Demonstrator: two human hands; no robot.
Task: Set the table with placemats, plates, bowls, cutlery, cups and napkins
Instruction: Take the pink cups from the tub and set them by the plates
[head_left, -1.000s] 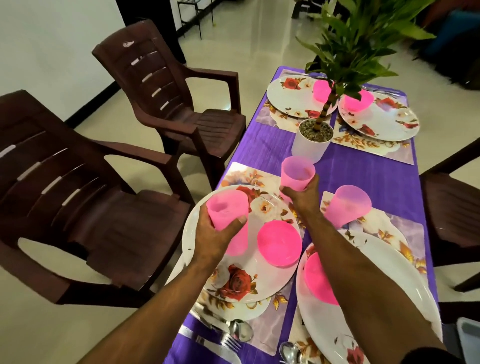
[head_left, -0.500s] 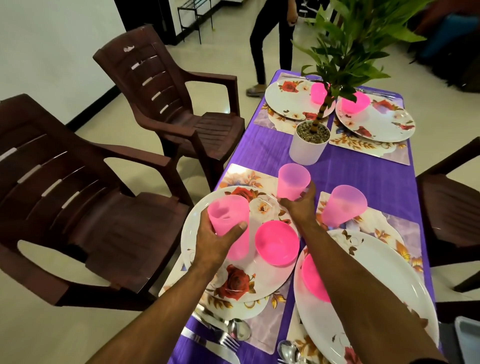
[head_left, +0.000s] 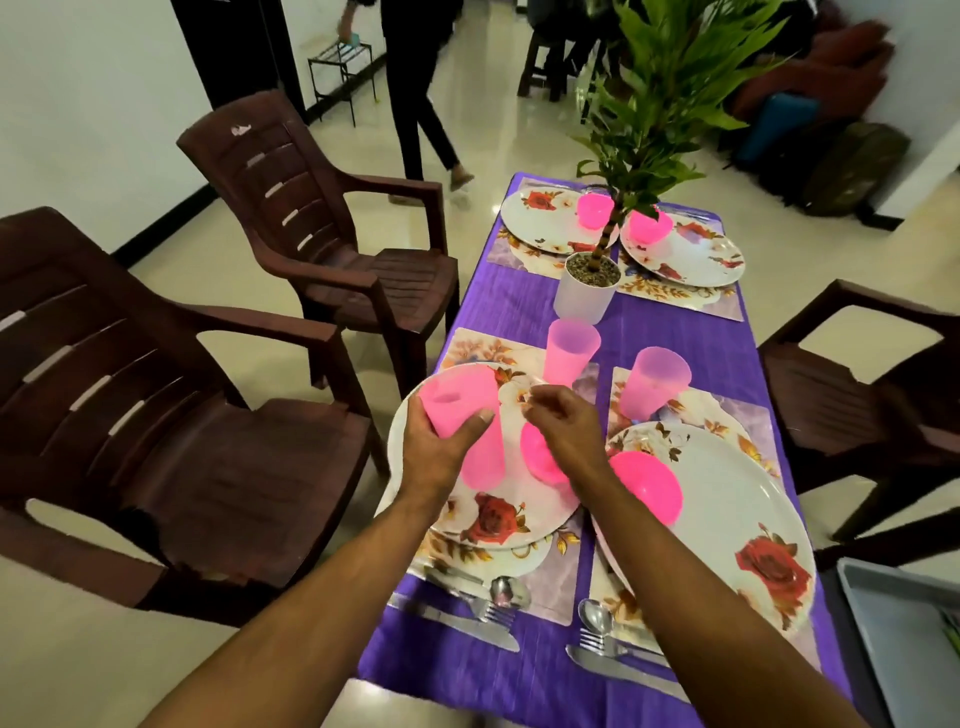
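My left hand (head_left: 439, 449) grips a pink cup (head_left: 457, 408) over the near-left floral plate (head_left: 493, 525). My right hand (head_left: 566, 431) hovers just short of a second pink cup (head_left: 570, 352), fingers loosely curled, holding nothing. That cup stands upright at the far right corner of the near-left placemat (head_left: 478, 348). A third pink cup (head_left: 655, 383) stands on the near-right placemat (head_left: 748, 415). A pink bowl (head_left: 537, 460), partly hidden by my right wrist, sits on the left plate. Another pink bowl (head_left: 652, 491) sits on the right plate (head_left: 727, 525). Spoons, forks and knives (head_left: 483, 618) lie at the near edge.
A potted plant (head_left: 587, 291) stands mid-table on the purple cloth (head_left: 670, 332). Two far plates (head_left: 540, 218) (head_left: 696, 260) carry pink bowls. Brown chairs (head_left: 322, 249) (head_left: 130, 415) line the left; another chair (head_left: 872, 395) is right. A person (head_left: 421, 114) walks behind. A grey tray (head_left: 904, 654) is bottom right.
My right hand let go of the cup it held and drew back toward me; the cup now stands alone on the placemat. My left hand keeps its cup.
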